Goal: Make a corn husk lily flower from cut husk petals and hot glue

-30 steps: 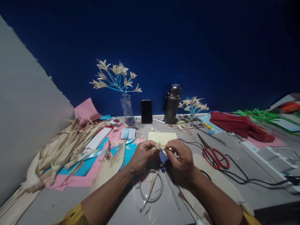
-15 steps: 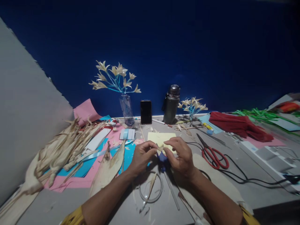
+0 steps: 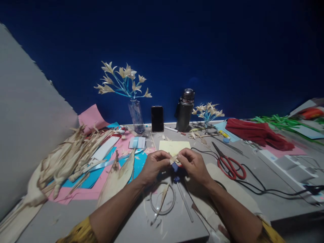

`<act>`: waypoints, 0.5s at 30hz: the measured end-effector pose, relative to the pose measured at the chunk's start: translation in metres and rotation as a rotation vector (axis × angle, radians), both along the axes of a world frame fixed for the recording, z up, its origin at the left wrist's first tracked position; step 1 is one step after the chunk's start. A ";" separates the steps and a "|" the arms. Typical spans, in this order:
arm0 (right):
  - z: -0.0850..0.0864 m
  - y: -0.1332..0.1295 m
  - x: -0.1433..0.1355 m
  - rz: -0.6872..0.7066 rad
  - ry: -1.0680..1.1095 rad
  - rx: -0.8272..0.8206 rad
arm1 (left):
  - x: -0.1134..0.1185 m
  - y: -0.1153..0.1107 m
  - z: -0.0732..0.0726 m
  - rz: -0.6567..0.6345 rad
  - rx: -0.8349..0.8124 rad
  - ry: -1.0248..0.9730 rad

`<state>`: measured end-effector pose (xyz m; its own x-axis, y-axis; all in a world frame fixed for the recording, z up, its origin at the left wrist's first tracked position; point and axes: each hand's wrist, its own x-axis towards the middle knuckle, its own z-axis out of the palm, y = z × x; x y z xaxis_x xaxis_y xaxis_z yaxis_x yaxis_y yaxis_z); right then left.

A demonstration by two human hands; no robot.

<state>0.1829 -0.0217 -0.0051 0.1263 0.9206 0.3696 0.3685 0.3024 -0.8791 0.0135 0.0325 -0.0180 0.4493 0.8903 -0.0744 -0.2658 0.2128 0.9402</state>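
Note:
My left hand (image 3: 155,166) and my right hand (image 3: 194,165) meet above the table, thumbs and fingertips pinching a small pale piece of dried corn husk (image 3: 173,158) between them. Directly below the fingers lies a blue glue gun (image 3: 176,179), partly hidden by the hands, with a clear glue stick (image 3: 184,200) sticking out toward me. A yellow paper sheet (image 3: 174,145) is just behind the fingertips. Nearer to me, a clear ring-shaped lid or dish (image 3: 174,202) has a narrow husk strip (image 3: 164,199) across it.
Dried husks (image 3: 63,162) pile over pink and blue paper at left. Red-handled scissors (image 3: 231,168), a black cord and a white power strip (image 3: 286,173) lie right. Behind stand a vase of husk flowers (image 3: 136,116), a phone (image 3: 157,118), a flask (image 3: 185,111) and smaller flowers (image 3: 207,111).
My right hand's raised fingers have come down and closed on the husk piece. Both hands have drawn slightly closer together. The view has shifted a little.

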 end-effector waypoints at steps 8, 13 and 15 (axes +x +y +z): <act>-0.002 0.001 -0.002 0.034 0.138 -0.154 | -0.001 0.004 -0.007 -0.096 -0.129 -0.075; -0.005 0.002 0.001 0.096 0.231 -0.203 | -0.002 0.008 -0.009 -0.069 -0.175 -0.155; -0.004 0.002 0.002 0.156 0.256 -0.208 | -0.002 0.009 -0.009 -0.078 -0.166 -0.162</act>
<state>0.1853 -0.0195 -0.0093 0.0428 0.9882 0.1474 0.0919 0.1430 -0.9855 0.0118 0.0413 -0.0273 0.5339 0.8341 -0.1383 -0.3873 0.3867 0.8370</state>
